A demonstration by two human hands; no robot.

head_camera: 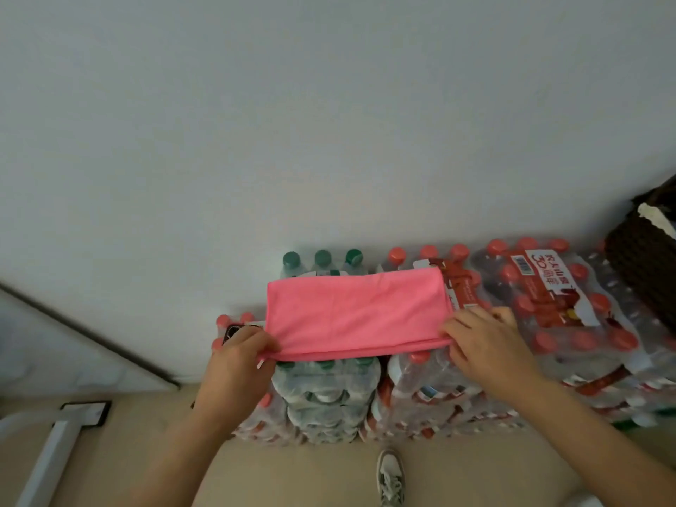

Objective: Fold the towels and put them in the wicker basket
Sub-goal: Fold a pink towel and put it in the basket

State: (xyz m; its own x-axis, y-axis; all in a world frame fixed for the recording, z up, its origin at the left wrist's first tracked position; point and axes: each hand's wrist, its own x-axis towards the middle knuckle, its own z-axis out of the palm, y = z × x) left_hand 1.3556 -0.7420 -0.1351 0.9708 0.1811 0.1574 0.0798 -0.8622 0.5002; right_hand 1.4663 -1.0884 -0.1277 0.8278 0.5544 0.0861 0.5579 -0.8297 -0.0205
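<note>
A pink towel (355, 312) lies folded into a wide, flat band on top of shrink-wrapped packs of bottled water (548, 287), which serve as the surface against a white wall (329, 104). Its far edge runs along the wall side and its doubled near edge faces the person. The left hand (237, 360) is at the towel's 8 o'clock corner, its fingers (263, 342) curled and pinching the layered edge there. The right hand (486, 345) is at the 4 o'clock corner, its fingers (457, 329) closed narrowly on the same near edge, so the hem is stretched straight between the two hands. Green-capped bottles (322, 259) show just past the towel at 12 o'clock and again below its near edge, while red-capped ones fill the packs to the right. A dark wicker basket (640, 258) stands on the packs at 2 o'clock from the towel, well apart from it and partly cut off by the frame edge; a white cloth (654, 217) shows at its rim. At 6 o'clock, a sneaker (390, 477) rests on the beige floor (292, 477).
</note>
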